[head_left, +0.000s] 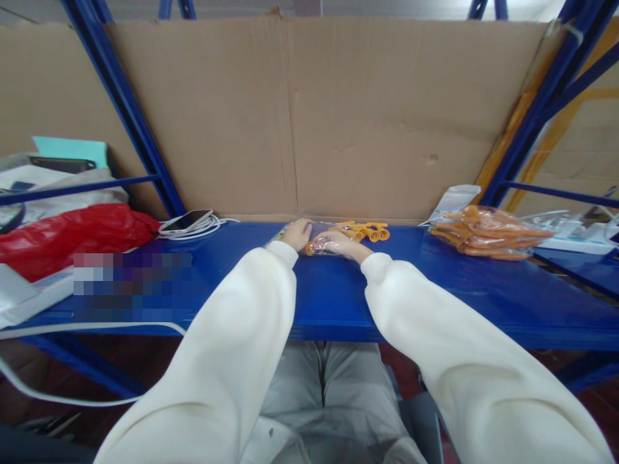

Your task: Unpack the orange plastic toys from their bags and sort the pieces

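Obs.: the clear bag (318, 230) lies flat at the far edge of the blue shelf (338, 298), right against the foot of the cardboard wall (338, 116). A loose cluster of orange pieces (368, 231) sits just beside the bag's right end, touching or nearly so. At least one orange piece shows through the plastic near the front edge.

Left hand (296, 234): fingers curled over the bag's left end, holding it down on the shelf.
Right hand (337, 244): laid along the bag, fingers narrow and close together, pointing left. Too small in view to tell whether they pinch a piece or only press the plastic.

Handling note (judgement): thin film will slide and crumple. It should go best with the left hand keeping its end pinned flat. The right hand should work in short strokes so the pieces stay lined up and do not catch in the plastic. The loose cluster is close enough to reach without shifting the bag.

Surroundings: a pile of filled bags (488, 233) with the same orange contents lies well apart on the right of the shelf. To the left, a phone (186, 220) rests on a coiled white cable (209, 227), and further left is a red bag (72, 237).
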{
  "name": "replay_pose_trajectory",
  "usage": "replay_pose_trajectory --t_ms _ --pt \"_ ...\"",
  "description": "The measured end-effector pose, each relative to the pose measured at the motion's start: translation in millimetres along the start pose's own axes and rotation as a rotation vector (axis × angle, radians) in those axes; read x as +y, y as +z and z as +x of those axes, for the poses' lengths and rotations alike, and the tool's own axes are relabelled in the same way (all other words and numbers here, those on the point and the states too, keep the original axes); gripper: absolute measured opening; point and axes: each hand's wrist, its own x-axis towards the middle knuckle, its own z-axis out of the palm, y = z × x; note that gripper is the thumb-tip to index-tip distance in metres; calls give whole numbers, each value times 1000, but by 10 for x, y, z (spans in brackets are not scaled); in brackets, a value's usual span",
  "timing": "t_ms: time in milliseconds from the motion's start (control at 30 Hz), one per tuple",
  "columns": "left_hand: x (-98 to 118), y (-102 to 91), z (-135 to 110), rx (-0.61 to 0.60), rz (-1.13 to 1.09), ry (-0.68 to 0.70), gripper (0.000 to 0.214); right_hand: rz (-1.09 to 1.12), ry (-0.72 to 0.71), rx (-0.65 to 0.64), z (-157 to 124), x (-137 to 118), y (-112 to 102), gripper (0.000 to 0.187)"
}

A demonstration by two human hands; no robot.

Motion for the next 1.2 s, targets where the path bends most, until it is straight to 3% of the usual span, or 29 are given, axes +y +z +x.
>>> replay_pose_trajectory --t_ms 333,500,600,733,800,933,1067,1200 --pt "106 -9 -75 -166 78 -40 50 -35 -29 -123 -61 -72 -23 7" --pt "138 0 -87 -261 117 -133 56 -29 48 -132 -139 -198 -139 10" --pt "163 -15 -95 -302 125 -177 59 3 106 18 -228 -265 -342 10" --pt "168 -28 -103 -310 114 -200 61 -94 201 524 -309 -210 -622 20" --pt "162 -27 -105 -299 110 -189 60 -312 253 661 -329 -130 -696 27" --pt "154 -31 -115 -280 143 -201 61 -769 265 524 -349 -15 -679 29" --pt "130 -47 -126 -286 150 -214 61 -900 246 366 -361 -58 -567 36" --pt "98 -56 -121 -277 149 -207 59 -985 180 328 -387 -137 -486 45"
